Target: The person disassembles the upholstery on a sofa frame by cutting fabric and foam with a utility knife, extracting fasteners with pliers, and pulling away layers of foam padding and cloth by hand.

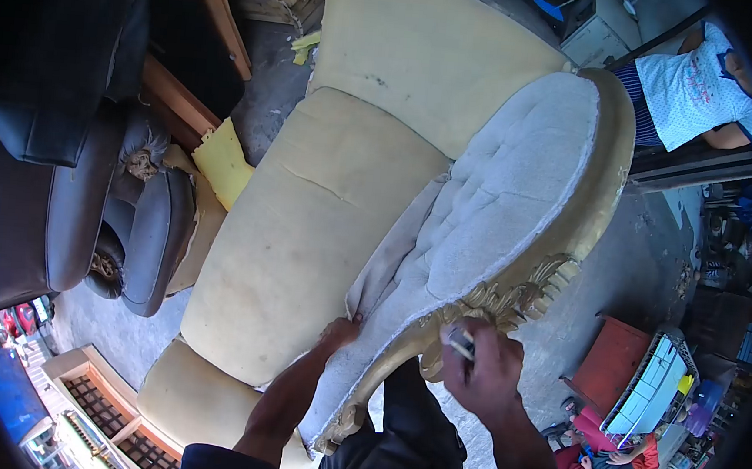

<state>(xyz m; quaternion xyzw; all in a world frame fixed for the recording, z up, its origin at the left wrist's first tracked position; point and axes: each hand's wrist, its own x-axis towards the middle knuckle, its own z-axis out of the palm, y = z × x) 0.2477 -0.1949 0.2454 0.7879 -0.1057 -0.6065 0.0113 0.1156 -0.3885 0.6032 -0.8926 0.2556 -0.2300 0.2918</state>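
I am leaning over the sofa [354, 181], my left hand [339, 331] reaching past its grey tufted backrest [510, 183]. My left fingers are pinching the near end of a loose cloth flap [400, 240] lying where the backrest is meeting the seat [259, 279]. My right hand [482, 366] is hovering at the sofa's outer side, fingers curling around a small tool [463, 342] I cannot make out; the gold carved frame [525, 280] is standing between it and the flap. Across the sofa's seat, a worn dark armchair [159, 237] is crowding in, yellow foam [222, 164] sticking up between. A person in a patterned shirt [698, 91] is showing beyond the sofa's far end; behind its outer side, a red cabinet [609, 355] is standing.
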